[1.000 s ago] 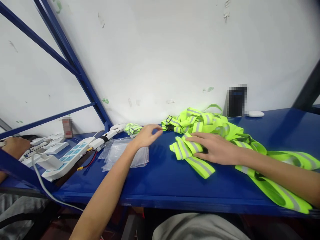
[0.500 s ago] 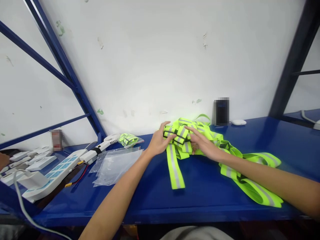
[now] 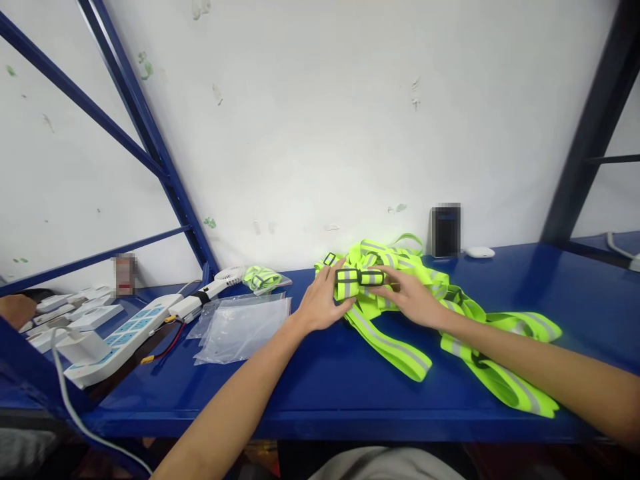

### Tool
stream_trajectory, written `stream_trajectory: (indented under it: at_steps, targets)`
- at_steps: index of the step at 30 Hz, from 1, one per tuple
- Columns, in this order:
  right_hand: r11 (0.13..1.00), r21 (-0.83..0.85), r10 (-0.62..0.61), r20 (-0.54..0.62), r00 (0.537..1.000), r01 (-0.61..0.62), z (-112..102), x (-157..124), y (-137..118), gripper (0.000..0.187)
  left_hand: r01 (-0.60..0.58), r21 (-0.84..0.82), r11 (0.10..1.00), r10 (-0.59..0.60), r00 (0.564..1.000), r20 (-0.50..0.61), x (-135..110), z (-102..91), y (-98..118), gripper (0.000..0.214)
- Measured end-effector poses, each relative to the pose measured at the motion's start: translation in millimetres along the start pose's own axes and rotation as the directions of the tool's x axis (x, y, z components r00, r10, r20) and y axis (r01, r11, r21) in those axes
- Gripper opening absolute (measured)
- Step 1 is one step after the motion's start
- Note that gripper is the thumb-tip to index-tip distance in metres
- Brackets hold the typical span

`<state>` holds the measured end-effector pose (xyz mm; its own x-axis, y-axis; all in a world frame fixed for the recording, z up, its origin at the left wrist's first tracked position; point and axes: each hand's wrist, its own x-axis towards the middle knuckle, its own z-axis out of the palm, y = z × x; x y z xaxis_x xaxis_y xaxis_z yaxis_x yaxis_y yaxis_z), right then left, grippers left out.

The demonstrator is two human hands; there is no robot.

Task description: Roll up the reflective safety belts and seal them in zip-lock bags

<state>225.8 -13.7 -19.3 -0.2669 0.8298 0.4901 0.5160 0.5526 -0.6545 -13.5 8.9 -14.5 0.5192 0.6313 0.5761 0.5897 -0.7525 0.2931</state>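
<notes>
A heap of neon-yellow reflective straps (image 3: pixel 400 263) with grey stripes lies on the blue shelf (image 3: pixel 325 393). My left hand (image 3: pixel 323 303) and my right hand (image 3: pixel 407 297) both grip a folded bundle of the straps (image 3: pixel 357 280) bound by a black band. A loose strap end (image 3: pixel 395 347) trails toward the front edge. More strap (image 3: pixel 500 373) runs right under my right forearm.
Clear plastic bags (image 3: pixel 245 320) lie left of my hands, with a bagged strap bundle (image 3: pixel 263 279) behind them. A white handheld fan (image 3: pixel 220 283), a power strip (image 3: pixel 120 330) and white plugs sit at the left. Another person's hand (image 3: pixel 15 310) shows at far left. A dark box (image 3: pixel 445 231) stands by the wall.
Both hands came together on the strap pile, gathered a folded bundle and drew it slightly toward me. The loose strap end swung out to the right.
</notes>
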Motion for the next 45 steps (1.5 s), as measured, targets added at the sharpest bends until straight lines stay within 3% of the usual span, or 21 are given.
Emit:
stream_trajectory:
  at_steps: [3,5,9,11,13,15,18,20,23,26,29,35,38,41,45]
  targets:
    - [0.994,0.062,0.092,0.0,0.996,-0.092,-1,-1,-2,0.06,0.008,0.049,0.999,-0.004,0.997,-0.081,1,5.2,-8,0.094]
    - [0.991,0.079,0.106,0.0,0.994,-0.106,-2,-2,-2,0.059,-0.059,0.066,0.996,0.068,0.987,-0.146,2,6.8,-10,0.096]
    - [0.987,0.138,0.075,0.02,0.997,-0.077,-3,-2,-5,0.053,-0.235,0.182,0.955,0.261,0.957,-0.13,3,3.2,-9,0.062]
    - [0.989,0.138,0.057,0.017,0.998,-0.058,-3,-4,-7,0.049,-0.254,0.177,0.951,0.274,0.957,-0.099,4,0.6,-8,0.043]
    - [0.992,0.117,0.039,-0.012,0.999,-0.038,-4,-6,-7,0.046,-0.179,0.107,0.978,0.191,0.975,-0.117,6,-1.0,-7,0.029]
    - [0.996,0.092,-0.012,-0.039,0.999,0.015,-4,-9,-6,0.047,-0.029,-0.003,1.0,0.028,0.983,-0.18,8,-1.4,-7,0.015]
    - [0.983,-0.036,-0.181,-0.036,0.983,0.18,-2,-10,-4,0.068,0.193,-0.207,0.959,-0.246,0.929,-0.274,10,-0.6,-8,0.032]
    - [0.943,-0.182,-0.296,-0.073,0.952,0.279,0,-9,-2,0.076,0.283,-0.294,0.913,-0.367,0.884,-0.29,12,0.3,-9,0.043]
    - [0.848,-0.363,-0.468,-0.172,0.867,0.386,2,-7,1,0.048,0.332,-0.351,0.876,-0.442,0.843,-0.307,14,1.7,-8,0.042]
    - [0.747,-0.384,-0.586,0.005,0.811,0.542,5,-8,2,0.024,0.389,-0.396,0.832,-0.519,0.798,-0.307,16,2.9,-7,0.039]
    - [0.73,-0.35,-0.562,0.181,0.807,0.587,7,-9,0,0.032,0.43,-0.445,0.786,-0.568,0.787,-0.242,16,4.0,-7,0.039]
    - [0.734,-0.538,-0.461,0.055,0.886,0.415,3,-4,1,0.067,0.343,-0.592,0.729,-0.468,0.881,-0.066,13,6.3,0,0.055]
    - [0.769,-0.519,-0.408,0.051,0.912,0.373,1,-2,7,0.045,0.259,-0.587,0.768,-0.331,0.943,-0.017,12,6.8,9,0.061]
    - [0.827,-0.442,-0.393,-0.013,0.92,0.347,2,0,10,0.027,0.09,-0.447,0.89,-0.15,0.984,-0.099,12,5.3,16,0.053]
    - [0.897,-0.291,-0.385,-0.14,0.912,0.334,0,2,5,0.029,-0.04,-0.109,0.993,0.02,0.984,-0.179,10,2.0,18,0.031]
